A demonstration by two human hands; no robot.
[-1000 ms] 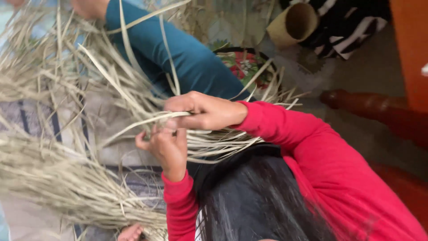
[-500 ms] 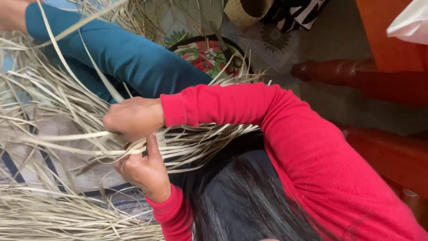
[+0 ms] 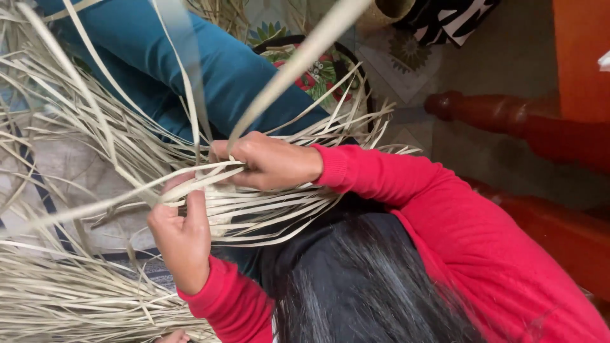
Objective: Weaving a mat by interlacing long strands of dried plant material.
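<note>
While both hands pinch flat, dry palm strips (image 3: 267, 216), left hand (image 3: 181, 238) fingers curled; right hand (image 3: 270, 162) fingers clamped.

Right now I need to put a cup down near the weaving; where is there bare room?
Bare floor lies between the black-and-white item and the red wooden rail. The left side is crowded: palm strips, pinched by the left hand and right hand.

Right fingers (image 3: 222, 152) beneath palm strips (image 3: 267, 213)

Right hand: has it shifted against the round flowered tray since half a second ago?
Yes. The right hand, gripping pale strips, has come back rightwards, closer below the flowered tray.
</note>
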